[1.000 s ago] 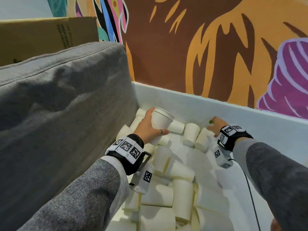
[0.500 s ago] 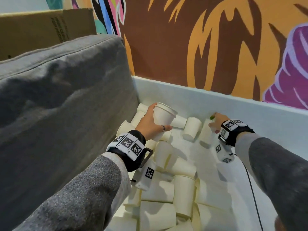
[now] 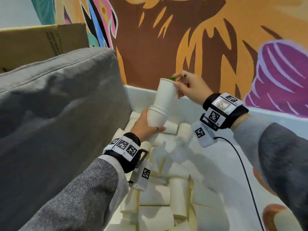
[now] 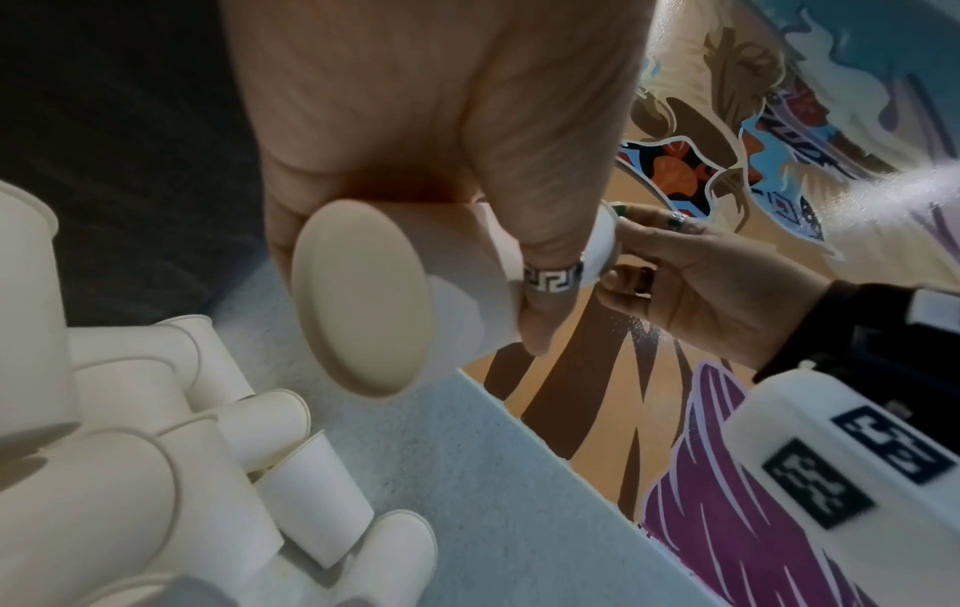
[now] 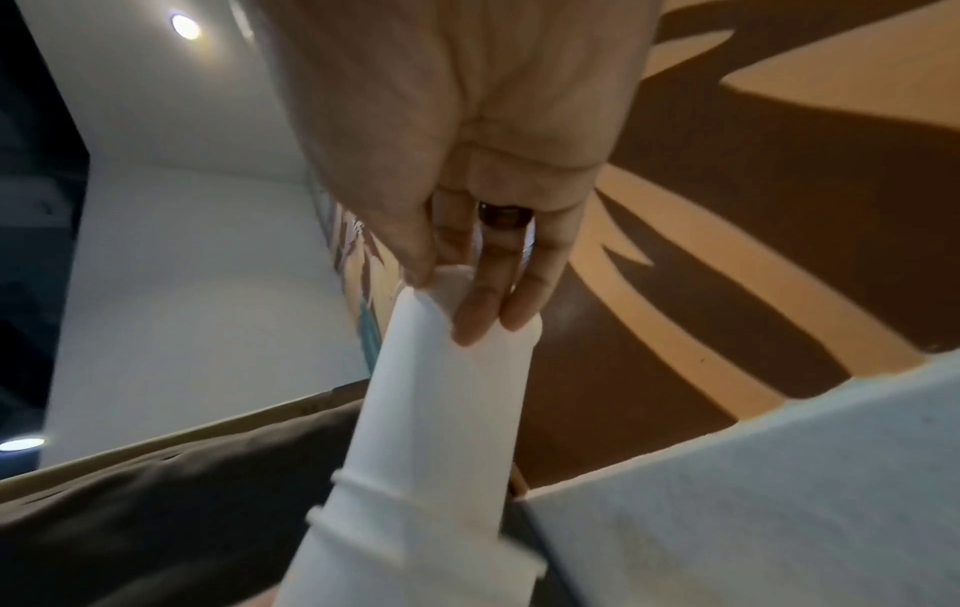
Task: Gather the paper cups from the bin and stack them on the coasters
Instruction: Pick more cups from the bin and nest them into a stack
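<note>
My left hand (image 3: 154,121) grips a short stack of nested white paper cups (image 3: 156,118) upright above the bin; its flat bottom faces the left wrist camera (image 4: 364,295). My right hand (image 3: 175,81) pinches the rim of another white cup (image 3: 164,94), whose base sits partly inside the top of the stack. In the right wrist view my fingertips (image 5: 470,324) hold that cup (image 5: 446,390) at the rim, above the stack's rolled rims (image 5: 415,546). Several loose cups (image 3: 178,197) lie on their sides in the white bin (image 3: 275,120). No coasters are in view.
A grey cushion (image 3: 58,114) presses against the bin's left side, with a cardboard box (image 3: 41,42) behind it. A painted mural wall (image 3: 166,47) rises right behind the bin. A black cable (image 3: 241,164) runs from my right wrist across the bin.
My right hand took a cup from the back of the bin, lifted it leftwards and set its base into the cups in my left hand. My left hand rose slightly.
</note>
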Motion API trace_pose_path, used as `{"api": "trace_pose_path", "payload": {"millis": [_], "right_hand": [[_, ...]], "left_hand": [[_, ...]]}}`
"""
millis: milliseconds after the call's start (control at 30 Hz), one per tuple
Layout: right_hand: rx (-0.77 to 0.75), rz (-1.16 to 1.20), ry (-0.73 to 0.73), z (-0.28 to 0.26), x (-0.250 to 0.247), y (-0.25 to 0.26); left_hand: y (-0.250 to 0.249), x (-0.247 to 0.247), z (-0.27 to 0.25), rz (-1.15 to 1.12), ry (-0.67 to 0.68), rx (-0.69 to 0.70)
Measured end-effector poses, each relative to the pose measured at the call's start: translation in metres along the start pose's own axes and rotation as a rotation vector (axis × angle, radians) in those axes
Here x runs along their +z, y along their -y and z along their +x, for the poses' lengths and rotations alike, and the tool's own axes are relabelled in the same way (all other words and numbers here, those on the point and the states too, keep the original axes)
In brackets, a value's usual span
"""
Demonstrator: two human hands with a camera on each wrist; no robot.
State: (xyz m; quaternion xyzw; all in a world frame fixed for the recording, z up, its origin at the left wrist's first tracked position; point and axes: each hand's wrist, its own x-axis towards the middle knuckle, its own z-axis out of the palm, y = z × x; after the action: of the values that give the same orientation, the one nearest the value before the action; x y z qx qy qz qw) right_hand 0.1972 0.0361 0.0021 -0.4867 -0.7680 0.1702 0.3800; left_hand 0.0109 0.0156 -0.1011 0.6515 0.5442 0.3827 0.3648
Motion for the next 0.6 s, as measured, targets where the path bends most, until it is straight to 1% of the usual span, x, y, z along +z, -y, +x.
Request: {"api": "trace_pose_path", "payload": {"millis": [67, 133, 233, 267, 333, 400, 433, 467, 500, 533, 600], "right_hand": [[-0.057, 0.005, 0.104, -0.002, 0.011, 0.009], [-0.077, 0.011, 0.201, -0.005, 0.022, 0.011], [-0.032, 0.069, 0.371, -0.008, 0.038, 0.008], [0.007, 0.131, 0.387, -0.007, 0.041, 0.007], [0.112, 0.264, 0.313, -0.005, 0.042, 0.001], [0.227, 0.344, 0.177, 0.0, 0.038, -0.018], [0.289, 0.321, 0.108, 0.001, 0.035, -0.032], [0.359, 0.249, 0.062, 0.002, 0.034, -0.05], [0.435, 0.148, 0.049, 0.003, 0.035, -0.07], [0.505, 0.023, 0.072, 0.003, 0.038, -0.093], [0.6, -0.233, 0.195, 0.0, 0.046, -0.132]], "left_hand": [[-0.002, -0.003, 0.0, -0.041, -0.001, 0.017], [-0.005, -0.008, -0.001, -0.092, -0.014, 0.036], [-0.006, -0.014, -0.002, -0.126, -0.016, 0.056], [-0.006, -0.016, -0.003, -0.122, -0.014, 0.058], [-0.004, -0.019, -0.004, -0.125, -0.022, 0.075], [-0.001, -0.021, -0.005, -0.131, -0.037, 0.087], [-0.001, -0.021, -0.007, -0.132, -0.038, 0.086], [0.0, -0.021, -0.007, -0.133, -0.04, 0.084], [0.001, -0.021, -0.007, -0.131, -0.045, 0.079], [0.003, -0.021, -0.007, -0.126, -0.05, 0.075], [0.005, -0.021, -0.006, -0.12, -0.05, 0.061]]}}
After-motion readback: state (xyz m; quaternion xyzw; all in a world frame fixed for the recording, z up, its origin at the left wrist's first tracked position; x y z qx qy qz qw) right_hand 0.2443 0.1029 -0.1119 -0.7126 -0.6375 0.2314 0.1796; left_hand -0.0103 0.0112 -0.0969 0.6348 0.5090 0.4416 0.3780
